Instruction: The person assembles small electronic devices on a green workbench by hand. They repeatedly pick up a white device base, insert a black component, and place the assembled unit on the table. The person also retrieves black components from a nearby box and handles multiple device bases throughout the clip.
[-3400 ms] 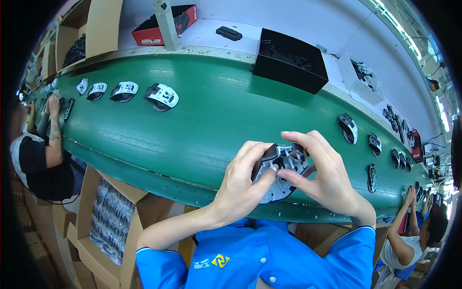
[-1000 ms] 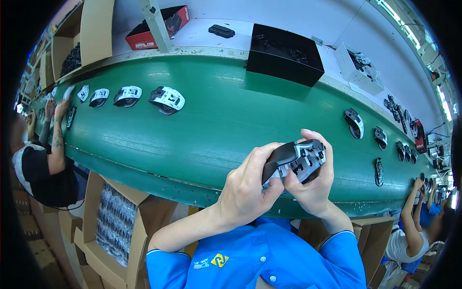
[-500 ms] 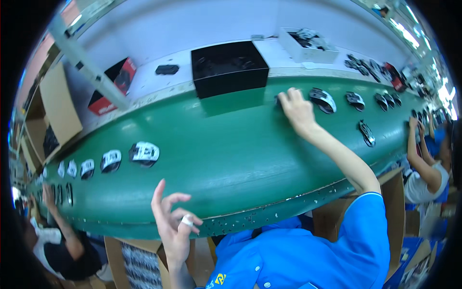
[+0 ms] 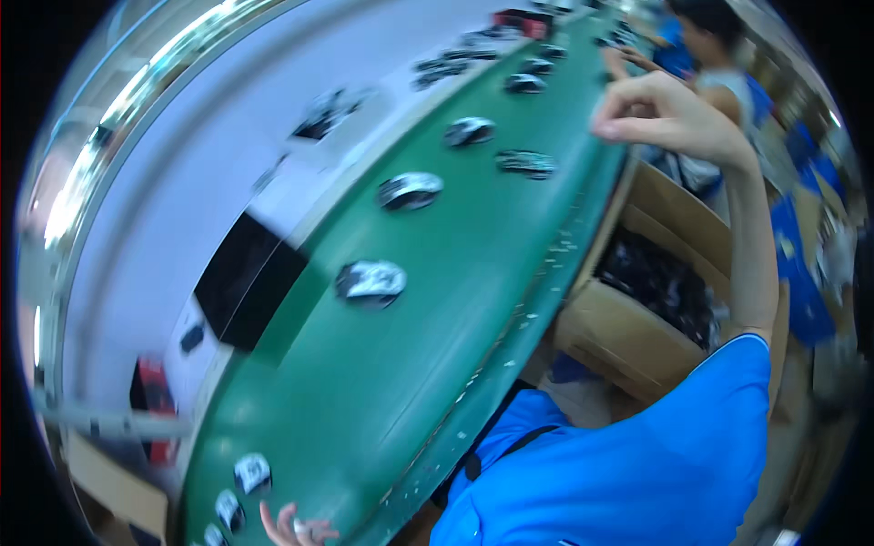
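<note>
My right hand (image 4: pixel 648 116) is raised above the belt's near edge on the right, beyond the cardboard box. Its fingers are curled toward the thumb, and nothing shows between them. At the lower edge, my left hand (image 4: pixel 299 530) is partly cut off, its fingers spread and a white wrap on one. It is nearest to a white-and-black computer mouse shell (image 4: pixel 253 473). Another mouse shell (image 4: pixel 371 282) sits mid-belt by the black box, with a second shell (image 4: pixel 410 190) farther along. A dark, slim mouse part (image 4: pixel 525 164) lies closer to the near edge.
The green conveyor belt (image 4: pixel 364 391) crosses diagonally. A black box (image 4: pixel 248 282) stands along its far side. An open cardboard box (image 4: pixel 605 332) with dark bagged pieces (image 4: pixel 660 282) is by my right arm. Another person (image 4: pixel 715 55) works farther along the belt at upper right.
The view has swung to the right. My right hand has left the back of the belt for its near side, and a mouse shell stands where it was. My left hand sits lower in view.
</note>
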Available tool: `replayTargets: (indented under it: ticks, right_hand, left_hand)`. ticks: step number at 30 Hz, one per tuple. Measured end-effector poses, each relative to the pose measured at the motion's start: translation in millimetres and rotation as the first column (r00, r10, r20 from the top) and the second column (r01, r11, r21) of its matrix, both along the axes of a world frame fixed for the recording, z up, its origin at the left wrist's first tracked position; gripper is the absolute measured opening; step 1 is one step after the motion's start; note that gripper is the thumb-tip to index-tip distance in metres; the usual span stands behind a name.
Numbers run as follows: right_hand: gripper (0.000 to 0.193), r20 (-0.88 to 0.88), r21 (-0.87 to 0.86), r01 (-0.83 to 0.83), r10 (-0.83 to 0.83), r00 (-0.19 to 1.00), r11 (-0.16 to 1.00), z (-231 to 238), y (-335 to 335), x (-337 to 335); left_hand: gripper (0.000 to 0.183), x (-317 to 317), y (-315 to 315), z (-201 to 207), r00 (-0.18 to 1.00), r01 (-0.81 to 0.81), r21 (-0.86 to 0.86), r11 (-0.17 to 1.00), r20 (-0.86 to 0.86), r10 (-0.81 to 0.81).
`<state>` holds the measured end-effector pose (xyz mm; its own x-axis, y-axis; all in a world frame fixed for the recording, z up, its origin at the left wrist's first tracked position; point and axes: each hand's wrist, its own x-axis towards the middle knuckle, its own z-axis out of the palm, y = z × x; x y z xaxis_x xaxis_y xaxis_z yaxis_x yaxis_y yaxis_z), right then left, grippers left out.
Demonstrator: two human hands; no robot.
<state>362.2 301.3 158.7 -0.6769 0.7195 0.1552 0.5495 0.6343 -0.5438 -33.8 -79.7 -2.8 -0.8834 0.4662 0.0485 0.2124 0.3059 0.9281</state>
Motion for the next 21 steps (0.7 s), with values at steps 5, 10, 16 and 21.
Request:
replayTargets:
  ticks: [5,10,16,21]
  right_hand:
    - [0.021,0.586,-0.42,0.68,-0.393,0.709,0.601,-120,-46,208]
    - [0.083,0.72,-0.102,0.754,-0.475,0.506,0.649,-331,-78,251]
    - [0.108,0.622,-0.11,0.802,-0.589,0.516,0.587,-354,-57,205]
    - [0.111,0.549,0.033,0.713,-0.609,0.573,0.7,-385,-61,177]
  left_hand:
    - [0.051,-17,29,-5,0.995,0.093,0.112,0.989,0.02,-0.096]
    - [0.048,-10,77,11,0.983,0.182,-0.009,0.983,-0.028,-0.182]
    - [0.049,31,117,33,0.956,0.276,-0.059,0.959,-0.087,-0.28]
    - [0.051,34,119,38,0.964,0.253,-0.07,0.965,-0.07,-0.257]
